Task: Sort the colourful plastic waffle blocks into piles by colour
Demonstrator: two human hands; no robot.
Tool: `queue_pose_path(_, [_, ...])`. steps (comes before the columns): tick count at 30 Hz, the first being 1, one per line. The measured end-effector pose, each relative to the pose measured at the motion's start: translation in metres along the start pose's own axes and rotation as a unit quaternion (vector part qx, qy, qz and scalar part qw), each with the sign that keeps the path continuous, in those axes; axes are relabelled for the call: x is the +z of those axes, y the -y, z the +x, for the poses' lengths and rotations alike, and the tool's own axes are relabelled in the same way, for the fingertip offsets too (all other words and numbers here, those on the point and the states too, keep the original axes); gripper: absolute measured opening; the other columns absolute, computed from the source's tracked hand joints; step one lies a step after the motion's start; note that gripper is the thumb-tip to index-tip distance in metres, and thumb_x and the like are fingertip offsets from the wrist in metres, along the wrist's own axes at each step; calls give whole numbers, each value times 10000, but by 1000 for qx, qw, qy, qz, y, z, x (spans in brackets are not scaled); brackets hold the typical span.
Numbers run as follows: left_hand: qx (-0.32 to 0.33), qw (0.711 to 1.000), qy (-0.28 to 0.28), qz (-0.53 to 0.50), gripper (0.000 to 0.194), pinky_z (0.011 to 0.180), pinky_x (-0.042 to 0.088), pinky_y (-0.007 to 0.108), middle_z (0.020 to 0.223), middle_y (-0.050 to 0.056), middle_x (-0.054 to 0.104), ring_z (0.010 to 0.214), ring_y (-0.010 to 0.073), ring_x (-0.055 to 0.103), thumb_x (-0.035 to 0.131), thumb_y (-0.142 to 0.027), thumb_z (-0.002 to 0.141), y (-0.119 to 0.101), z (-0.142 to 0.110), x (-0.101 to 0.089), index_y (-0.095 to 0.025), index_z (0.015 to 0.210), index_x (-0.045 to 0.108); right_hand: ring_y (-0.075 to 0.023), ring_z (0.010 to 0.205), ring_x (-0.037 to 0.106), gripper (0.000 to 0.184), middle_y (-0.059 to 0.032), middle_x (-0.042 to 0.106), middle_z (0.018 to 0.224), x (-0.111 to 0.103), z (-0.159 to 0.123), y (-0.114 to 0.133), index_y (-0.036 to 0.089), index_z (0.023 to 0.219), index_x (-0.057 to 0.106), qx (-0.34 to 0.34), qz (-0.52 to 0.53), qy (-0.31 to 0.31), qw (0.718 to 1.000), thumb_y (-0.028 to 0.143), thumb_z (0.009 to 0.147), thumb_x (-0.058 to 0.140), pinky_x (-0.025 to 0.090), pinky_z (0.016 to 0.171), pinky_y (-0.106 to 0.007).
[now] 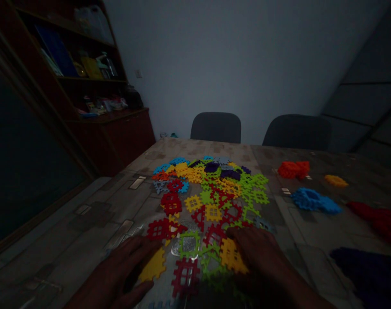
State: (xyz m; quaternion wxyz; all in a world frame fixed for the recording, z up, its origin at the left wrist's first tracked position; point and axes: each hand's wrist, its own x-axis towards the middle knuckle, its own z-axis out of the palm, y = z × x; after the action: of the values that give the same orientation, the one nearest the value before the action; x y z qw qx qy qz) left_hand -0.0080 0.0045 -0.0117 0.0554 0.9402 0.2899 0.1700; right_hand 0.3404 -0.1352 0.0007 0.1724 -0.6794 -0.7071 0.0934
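My left hand (126, 266) is curled around a solid yellow interlocking building tile (155, 265), with the thumb below it and the fingers above. In my right hand (258, 251) are yellow window tiles (231, 256), which look stacked; its thumb is lost in shadow. Between the hands lie a dark red window tile (186, 278), a lime green square frame tile (189, 243) and more green tiles (211, 262). Beyond them spreads a loose heap of notched tiles in red, yellow, green, blue and purple, including a yellow window tile (213, 212).
Sorted piles stand on the right: orange (293, 169), yellow (336, 180), blue (314, 200), red (380, 219) and purple (369, 274). The patterned tabletop (95, 227) runs back to two grey chairs (216, 126). A dark wooden cabinet (124, 133) stands at the left.
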Motion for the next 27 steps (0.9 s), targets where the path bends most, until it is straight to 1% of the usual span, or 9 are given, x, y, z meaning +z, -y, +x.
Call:
queue_pose_path(3, [9,1000,-1,6,530,915,595,321,1340,-6,627,1159,244,652,658,-432,905,-1,1,-1,-424,1407,488,-383,1184,581,845,-134,651,1302,-2,-1,-3,230,1383,533,0,-13,-8,1000,138,598,834,428,990,-549])
queue_pose_path(5, [25,1000,-7,11,531,902,596,307,1324,-6,636,1142,234,662,646,-419,910,-3,4,-3,-420,1414,481,-386,1165,590,874,-140,659,1291,-5,-2,-9,246,1394,532,-5,-14,-5,1000,152,581,837,438,977,-544])
queue_pose_path(8, [47,999,-16,17,525,875,598,279,1299,1,650,1096,220,685,636,-386,904,-7,9,-6,-409,1408,493,-371,1163,593,849,-126,651,1310,-11,-5,-19,274,1421,507,-11,-7,-13,1000,196,634,816,444,968,-538])
queue_pose_path(10, [48,998,-31,19,507,850,604,275,1277,-3,662,1068,218,698,635,-388,902,-9,12,-8,-418,1392,509,-363,1170,591,816,-123,641,1321,-14,-6,-24,280,1439,484,-6,-14,-28,1000,186,684,779,444,970,-541])
queue_pose_path(12, [41,999,-33,11,492,839,609,283,1256,-2,672,1053,223,704,639,-415,907,-9,13,-9,-427,1382,515,-365,1151,603,818,-135,645,1311,-13,-4,-26,270,1449,474,-14,-23,-17,999,187,691,772,455,958,-541])
queue_pose_path(15, [37,999,-14,1,495,825,623,314,1248,19,677,1050,249,704,649,-447,905,-6,13,-9,-428,1382,518,-370,1140,613,855,-142,652,1302,-5,0,-20,250,1459,464,-36,-27,3,999,231,675,806,468,947,-530])
queue_pose_path(19, [23,999,27,-6,555,864,616,340,1308,8,644,1102,260,681,686,-414,884,2,9,-7,-453,1401,487,-385,1182,586,875,-148,646,1309,5,1,-7,221,1409,517,-20,-30,-32,999,267,611,871,435,995,-532])
queue_pose_path(22, [5,998,63,-26,567,917,595,333,1337,3,622,1143,254,657,697,-371,878,4,7,-7,-448,1401,489,-380,1187,580,886,-137,643,1316,2,0,-2,232,1401,520,-13,-23,-23,999,257,597,894,433,983,-530])
queue_pose_path(27, [-11,997,63,-47,495,949,585,358,1364,1,598,1178,251,632,623,-372,929,4,2,-6,-444,1401,489,-389,1169,587,834,-144,648,1302,-6,1,-1,235,1354,556,11,-30,11,999,245,599,909,448,946,-534])
